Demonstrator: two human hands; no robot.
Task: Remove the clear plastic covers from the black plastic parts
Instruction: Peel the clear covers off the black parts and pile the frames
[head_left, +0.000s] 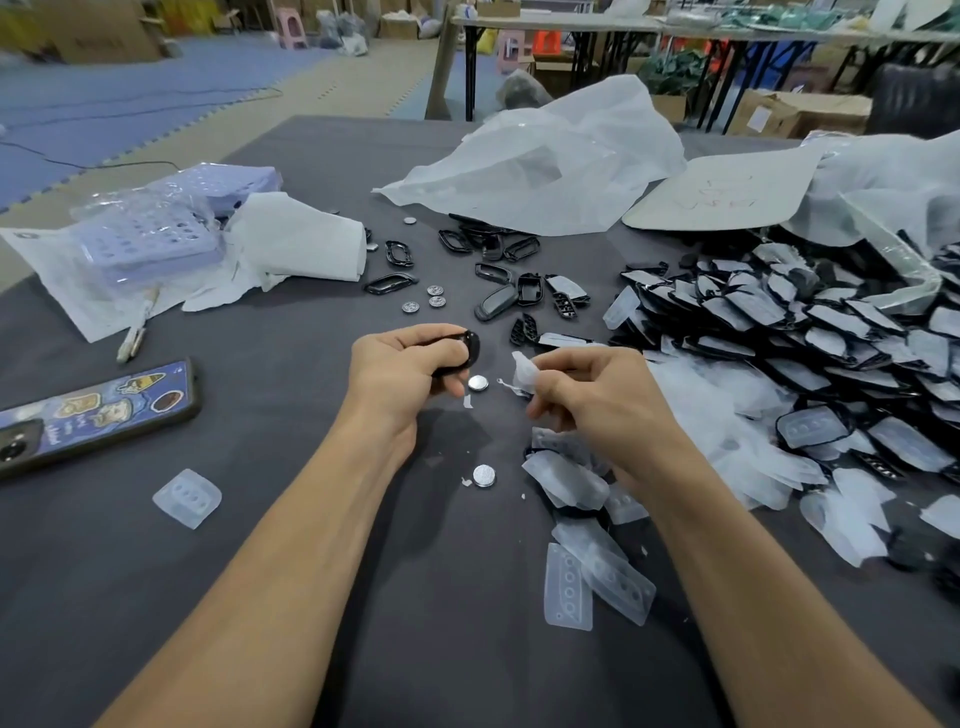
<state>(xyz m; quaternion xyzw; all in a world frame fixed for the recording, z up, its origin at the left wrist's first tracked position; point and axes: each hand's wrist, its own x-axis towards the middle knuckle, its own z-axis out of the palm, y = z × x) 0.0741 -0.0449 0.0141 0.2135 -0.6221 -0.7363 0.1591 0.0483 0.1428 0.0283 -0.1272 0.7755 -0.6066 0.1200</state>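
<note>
My left hand (402, 366) grips a glossy black plastic part (469, 347) above the middle of the grey table (291, 545). A little to its right, my right hand (587, 387) pinches a crumpled clear plastic cover (523, 373), which is apart from the black part. A large heap of black parts in clear covers (810, 332) fills the right side. Bare black parts (511, 291) lie scattered beyond my hands. Loose clear covers (582, 525) lie under and beside my right forearm, and one more clear cover (187, 498) lies alone at the left.
A phone in a blue case (93, 413) lies at the left edge. Purple trays in plastic wrap (156, 234) and white paper (301, 241) sit at the back left. White plastic bags (561, 156) lie at the back. Several coin cells (483, 475) dot the table near my hands.
</note>
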